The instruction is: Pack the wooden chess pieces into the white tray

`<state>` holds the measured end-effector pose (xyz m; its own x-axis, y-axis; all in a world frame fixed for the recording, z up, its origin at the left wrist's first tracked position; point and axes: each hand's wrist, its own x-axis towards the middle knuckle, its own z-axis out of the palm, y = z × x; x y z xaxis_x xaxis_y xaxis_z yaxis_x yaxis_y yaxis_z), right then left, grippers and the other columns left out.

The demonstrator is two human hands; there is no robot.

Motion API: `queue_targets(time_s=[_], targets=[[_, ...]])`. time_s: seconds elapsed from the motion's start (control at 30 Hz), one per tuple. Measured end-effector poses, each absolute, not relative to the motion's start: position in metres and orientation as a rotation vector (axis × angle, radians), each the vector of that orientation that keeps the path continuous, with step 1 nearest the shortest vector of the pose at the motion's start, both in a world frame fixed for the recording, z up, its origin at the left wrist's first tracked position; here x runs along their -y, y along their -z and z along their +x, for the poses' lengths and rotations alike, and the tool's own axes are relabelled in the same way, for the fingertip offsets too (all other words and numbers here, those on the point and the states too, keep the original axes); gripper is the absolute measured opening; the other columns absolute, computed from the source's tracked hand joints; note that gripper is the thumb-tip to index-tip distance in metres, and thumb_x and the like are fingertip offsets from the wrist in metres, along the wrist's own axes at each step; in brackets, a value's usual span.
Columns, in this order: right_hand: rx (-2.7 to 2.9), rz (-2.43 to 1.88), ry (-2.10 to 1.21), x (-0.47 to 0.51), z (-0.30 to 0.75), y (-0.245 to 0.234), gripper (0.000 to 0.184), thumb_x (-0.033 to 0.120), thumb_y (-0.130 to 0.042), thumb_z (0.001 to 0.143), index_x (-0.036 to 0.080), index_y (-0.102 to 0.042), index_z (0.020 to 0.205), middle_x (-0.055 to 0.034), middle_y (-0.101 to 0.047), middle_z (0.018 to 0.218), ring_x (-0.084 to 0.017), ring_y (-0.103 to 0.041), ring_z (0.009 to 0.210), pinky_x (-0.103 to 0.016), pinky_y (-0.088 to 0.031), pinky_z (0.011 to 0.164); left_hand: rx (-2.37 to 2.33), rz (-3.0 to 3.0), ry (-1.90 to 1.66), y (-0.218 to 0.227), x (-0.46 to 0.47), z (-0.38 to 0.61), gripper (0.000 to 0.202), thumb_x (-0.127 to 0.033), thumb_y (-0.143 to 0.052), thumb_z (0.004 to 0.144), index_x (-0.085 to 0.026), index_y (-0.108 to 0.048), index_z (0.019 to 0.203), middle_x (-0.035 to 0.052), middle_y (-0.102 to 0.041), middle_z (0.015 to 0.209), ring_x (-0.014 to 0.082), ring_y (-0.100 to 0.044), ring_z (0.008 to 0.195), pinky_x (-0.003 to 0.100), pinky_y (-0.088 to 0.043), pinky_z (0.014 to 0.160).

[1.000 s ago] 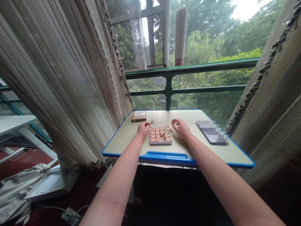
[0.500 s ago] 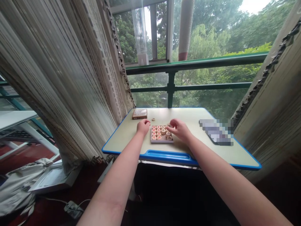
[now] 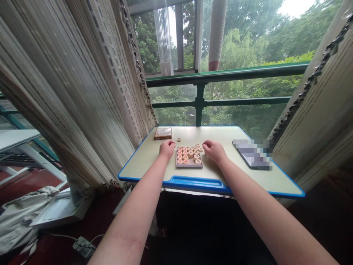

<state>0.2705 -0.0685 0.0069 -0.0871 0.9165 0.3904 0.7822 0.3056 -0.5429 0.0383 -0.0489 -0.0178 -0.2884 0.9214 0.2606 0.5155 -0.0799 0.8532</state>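
A shallow box (image 3: 189, 166) in the middle of the table holds rows of round wooden Chinese chess pieces (image 3: 185, 156), marked in red and in dark characters. A gap shows in its lower right part. My left hand (image 3: 167, 149) rests left of the box, fingers curled together; whatever lies at the fingertips is too small to make out. My right hand (image 3: 214, 151) is beyond the box's upper right corner, its fingers bent inward and their tips partly hidden. Close to them, a chess piece (image 3: 201, 149) sits at the box's edge, and another piece (image 3: 198, 145) lies just behind.
One loose chess piece (image 3: 179, 140) lies behind the box. A brown flat box (image 3: 163, 133) stands at the back left. A blurred flat dark-edged item (image 3: 252, 156) lies on the right. The table (image 3: 146, 165) has a blue rim with a front groove (image 3: 197, 180).
My right hand has moved right, away from the box. The piece that was at its fingertips now shows near the upper right corner. My left hand stays almost still.
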Motion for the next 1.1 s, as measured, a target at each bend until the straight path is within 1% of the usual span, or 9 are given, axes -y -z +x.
queue_targets(time_s=[0.13,0.3,0.43,0.57,0.7,0.8,0.97,1.03,1.1], targets=[[1.894,-1.681,-0.331,0.066,0.278,-0.012,0.026,0.018,-0.047,0.073,0.017,-0.067,0.088,-0.0063,-0.068,0.091,-0.016,-0.059,0.082,-0.024,-0.041,0.074,-1.769,1.526,-1.333,0.017,0.051,0.038,0.015,-0.020,-0.048,0.068,-0.018,-0.062,0.073,0.0020,-0.066,0.071,0.0138,-0.054,0.063,0.024,-0.039,0.057],[2.018,-1.694,-0.539,0.072,0.286,-0.016,0.024,0.013,-0.054,0.064,0.017,-0.070,0.082,-0.0044,-0.069,0.079,-0.015,-0.060,0.070,-0.021,-0.042,0.062,-1.772,1.516,-1.339,0.018,0.050,0.038,0.016,-0.019,-0.047,0.069,-0.018,-0.062,0.074,0.0021,-0.066,0.072,0.0134,-0.054,0.063,0.024,-0.040,0.058],[2.015,-1.655,-0.542,0.073,0.287,-0.015,0.023,0.016,-0.057,0.064,0.017,-0.068,0.084,-0.0063,-0.068,0.079,-0.016,-0.059,0.067,-0.024,-0.043,0.062,-1.770,1.523,-1.334,0.019,0.049,0.038,0.016,-0.019,-0.047,0.069,-0.018,-0.063,0.073,0.0022,-0.066,0.072,0.0132,-0.055,0.064,0.024,-0.040,0.059],[1.931,-1.410,-0.476,0.074,0.282,-0.012,0.020,0.023,-0.063,0.063,0.018,-0.063,0.083,-0.0047,-0.065,0.075,-0.016,-0.058,0.067,-0.028,-0.046,0.063,-1.774,1.532,-1.317,0.018,0.049,0.038,0.016,-0.020,-0.047,0.070,-0.018,-0.063,0.074,0.0019,-0.066,0.072,0.0137,-0.055,0.064,0.025,-0.040,0.060],[1.857,-1.082,-0.790,0.077,0.271,-0.011,0.022,0.027,-0.064,0.063,0.018,-0.056,0.082,-0.0015,-0.062,0.074,-0.013,-0.057,0.066,-0.028,-0.048,0.063,-1.772,1.553,-1.302,0.017,0.050,0.038,0.016,-0.019,-0.047,0.069,-0.018,-0.063,0.072,0.0016,-0.066,0.071,0.0142,-0.055,0.065,0.025,-0.040,0.060],[1.814,-1.013,-0.940,0.079,0.266,-0.011,0.026,0.031,-0.066,0.062,0.018,-0.053,0.080,-0.0013,-0.062,0.074,-0.013,-0.057,0.066,-0.028,-0.048,0.063,-1.765,1.570,-1.317,0.017,0.049,0.038,0.016,-0.019,-0.046,0.069,-0.018,-0.062,0.070,0.0014,-0.065,0.070,0.0142,-0.056,0.065,0.025,-0.040,0.060],[1.942,-1.140,-0.700,0.082,0.263,-0.012,0.028,0.037,-0.066,0.065,0.019,-0.062,0.086,0.0023,-0.054,0.062,-0.012,-0.048,0.058,-0.027,-0.042,0.056,-1.750,1.577,-1.337,0.018,0.049,0.038,0.015,-0.019,-0.046,0.069,-0.018,-0.062,0.070,0.0010,-0.065,0.069,0.0143,-0.056,0.067,0.025,-0.040,0.062],[1.988,-1.124,-0.622,0.084,0.262,-0.014,0.028,0.035,-0.064,0.067,0.019,-0.065,0.090,0.0013,-0.054,0.065,-0.011,-0.045,0.057,-0.026,-0.040,0.055,-1.750,1.575,-1.328,0.018,0.050,0.037,0.016,-0.018,-0.046,0.069,-0.018,-0.062,0.070,0.0011,-0.065,0.069,0.0143,-0.056,0.067,0.025,-0.041,0.062],[2.006,-1.079,-0.592,0.086,0.260,-0.017,0.027,0.032,-0.062,0.068,0.020,-0.067,0.091,-0.0017,-0.058,0.077,-0.011,-0.045,0.059,-0.026,-0.040,0.055,-1.753,1.576,-1.316,0.017,0.050,0.037,0.016,-0.018,-0.046,0.069,-0.018,-0.063,0.070,0.0012,-0.065,0.069,0.0143,-0.056,0.066,0.025,-0.041,0.062]])
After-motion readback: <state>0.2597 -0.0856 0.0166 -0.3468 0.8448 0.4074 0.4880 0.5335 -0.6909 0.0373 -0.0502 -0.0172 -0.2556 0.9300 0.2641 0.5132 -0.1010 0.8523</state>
